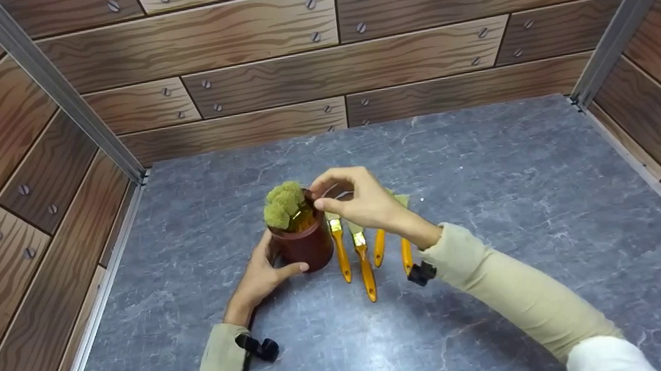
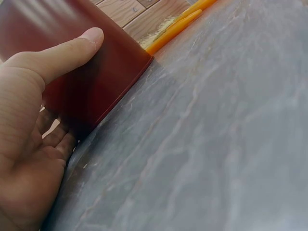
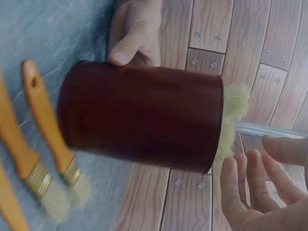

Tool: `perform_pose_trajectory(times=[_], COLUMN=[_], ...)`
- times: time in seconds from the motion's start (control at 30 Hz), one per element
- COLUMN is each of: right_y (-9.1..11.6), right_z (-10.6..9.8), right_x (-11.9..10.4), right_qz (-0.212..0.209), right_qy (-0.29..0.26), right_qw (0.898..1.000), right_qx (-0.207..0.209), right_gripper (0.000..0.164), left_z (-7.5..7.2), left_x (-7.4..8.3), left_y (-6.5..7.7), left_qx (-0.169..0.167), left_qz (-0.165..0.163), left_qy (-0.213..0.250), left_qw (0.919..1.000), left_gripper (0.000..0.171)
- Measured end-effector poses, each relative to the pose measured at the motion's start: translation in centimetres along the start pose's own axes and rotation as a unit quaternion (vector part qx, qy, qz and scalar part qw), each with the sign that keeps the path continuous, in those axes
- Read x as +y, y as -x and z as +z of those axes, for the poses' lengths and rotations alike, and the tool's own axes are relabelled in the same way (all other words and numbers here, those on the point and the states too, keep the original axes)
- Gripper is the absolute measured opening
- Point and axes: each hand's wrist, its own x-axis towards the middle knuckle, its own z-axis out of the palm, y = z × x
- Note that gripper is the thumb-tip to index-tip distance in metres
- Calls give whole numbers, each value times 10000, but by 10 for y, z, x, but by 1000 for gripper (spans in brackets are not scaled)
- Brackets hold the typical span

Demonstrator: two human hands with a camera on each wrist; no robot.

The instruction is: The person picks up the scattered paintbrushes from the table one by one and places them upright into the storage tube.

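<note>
A dark red cylindrical cup (image 1: 306, 248) stands upright on the table, several paintbrushes (image 1: 283, 205) in it with their pale yellow-green bristles up. My left hand (image 1: 258, 278) grips the cup low on its left side, the thumb (image 2: 72, 55) along the front and the other fingers behind. At the cup's right rim is my right hand (image 1: 360, 201), thumb and fingers bent but apart. In the right wrist view its fingertips (image 3: 230, 166) are right beside the bristles, with nothing held between thumb and fingers. Several orange-handled paintbrushes (image 1: 365, 270) lie right of the cup, partly beneath the right hand.
The grey marbled table (image 1: 193, 218) is enclosed by wood-patterned walls (image 1: 265, 85) at the back and sides. Metal posts (image 1: 62, 88) stand in the back corners. Black straps with small mounts (image 1: 260, 347) sit at both wrists.
</note>
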Motion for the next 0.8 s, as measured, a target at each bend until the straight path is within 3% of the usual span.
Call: perform_pose_trajectory(times=[0.33,0.8], right_y=[24,64], right_z=[-23,-46], right_x=[22,76], right_qz=[372,944], right_qy=[281,918], right_qw=[9986,9902], right_qx=[230,471], right_gripper=[20,23], left_z=[2,2], left_x=[-1,0], left_y=[0,1], left_qx=[70,52], left_qz=[-34,-31], left_qy=[-14,89], left_qw=[10000,9999], left_gripper=[104,107])
